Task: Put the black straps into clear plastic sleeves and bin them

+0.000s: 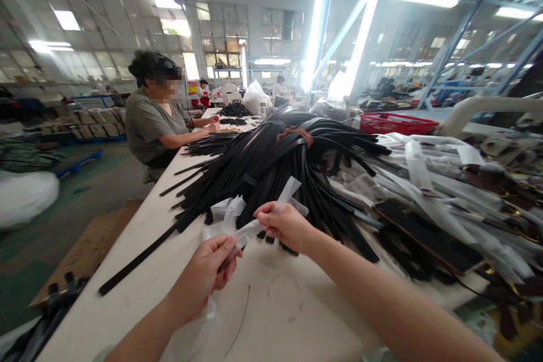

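My left hand (207,271) is closed in a pinch on the lower end of a thin clear plastic sleeve (250,229). My right hand (285,225) is closed on the same sleeve higher up, and the sleeve's free end sticks out above its fingers. Both hands hover over the white table (271,317), just in front of a big heap of black straps (271,164). Crumpled clear plastic (227,209) lies beside the left hand.
Wrapped straps in white plastic (436,181) pile up on the right. A long black strap (136,263) lies along the table's left edge. A co-worker (156,119) sits at the far left. A red basket (396,123) stands behind. Cardboard (85,251) lies on the floor.
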{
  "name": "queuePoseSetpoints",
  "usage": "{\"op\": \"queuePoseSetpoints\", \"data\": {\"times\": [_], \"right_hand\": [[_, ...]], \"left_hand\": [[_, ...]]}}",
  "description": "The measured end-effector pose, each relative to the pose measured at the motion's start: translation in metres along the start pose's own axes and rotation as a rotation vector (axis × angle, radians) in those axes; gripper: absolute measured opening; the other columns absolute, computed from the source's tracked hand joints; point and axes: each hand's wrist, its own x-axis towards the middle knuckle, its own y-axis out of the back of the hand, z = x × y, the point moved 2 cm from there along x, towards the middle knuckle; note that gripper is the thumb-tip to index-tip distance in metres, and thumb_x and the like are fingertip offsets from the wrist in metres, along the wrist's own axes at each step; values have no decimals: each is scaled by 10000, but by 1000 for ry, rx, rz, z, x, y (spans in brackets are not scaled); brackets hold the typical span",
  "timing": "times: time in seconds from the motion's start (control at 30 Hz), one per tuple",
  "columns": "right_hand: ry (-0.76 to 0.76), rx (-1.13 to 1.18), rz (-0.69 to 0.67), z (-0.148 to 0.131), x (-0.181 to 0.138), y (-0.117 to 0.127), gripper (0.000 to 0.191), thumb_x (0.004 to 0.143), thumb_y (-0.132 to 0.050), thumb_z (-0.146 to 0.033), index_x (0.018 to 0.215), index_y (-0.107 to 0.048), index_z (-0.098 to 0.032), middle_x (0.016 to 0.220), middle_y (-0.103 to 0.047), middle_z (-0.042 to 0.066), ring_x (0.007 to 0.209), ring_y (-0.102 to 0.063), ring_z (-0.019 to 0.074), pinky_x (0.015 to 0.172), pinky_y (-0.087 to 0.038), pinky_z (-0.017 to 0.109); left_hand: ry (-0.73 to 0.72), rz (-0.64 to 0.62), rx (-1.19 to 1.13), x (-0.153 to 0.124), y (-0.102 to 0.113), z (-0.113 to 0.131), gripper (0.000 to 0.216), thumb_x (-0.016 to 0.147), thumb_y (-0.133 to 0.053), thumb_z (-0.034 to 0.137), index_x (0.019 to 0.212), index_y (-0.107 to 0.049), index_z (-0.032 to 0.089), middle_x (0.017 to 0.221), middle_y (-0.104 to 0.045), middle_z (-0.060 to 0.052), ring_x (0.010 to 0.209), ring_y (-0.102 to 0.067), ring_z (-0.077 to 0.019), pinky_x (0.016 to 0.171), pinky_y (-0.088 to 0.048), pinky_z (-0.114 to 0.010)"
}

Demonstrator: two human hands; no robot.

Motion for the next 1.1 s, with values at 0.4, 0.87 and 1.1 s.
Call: {"op": "queuePoseSetpoints", "data": {"times": [0.4, 0.87, 1.1], "right_hand": [[52, 109, -96, -17, -4, 2, 401, 590, -876, -220, 940, -715, -111, 785, -714, 55, 719, -690, 140, 708, -592, 245], [184, -83, 104, -12, 3, 7, 404, 557, -859, -441, 702, -673, -112, 603, -684, 59, 507, -629, 129, 473, -531, 217], [425, -125, 55, -17, -2, 3, 317, 559, -872, -253, 815, -698, -185, 689, -611, -27, 598, -560, 85, 571, -483, 198]], "left_hand": [[17, 27, -74, 3, 9, 0, 431, 726, -664, 558, 722, -582, 134, 438, -420, 56, 374, -209, -24, 402, -99, -190], [-60, -64, 189, 5, 12, -3, 421, 761, -618, 548, 760, -583, 128, 457, -494, 42, 364, -244, -34, 392, -114, -199], [63, -223, 162, -4, 0, -4, 303, 753, -604, 381, 949, -456, 203, 385, -516, 74, 304, -193, -50, 352, -102, -178]]}}
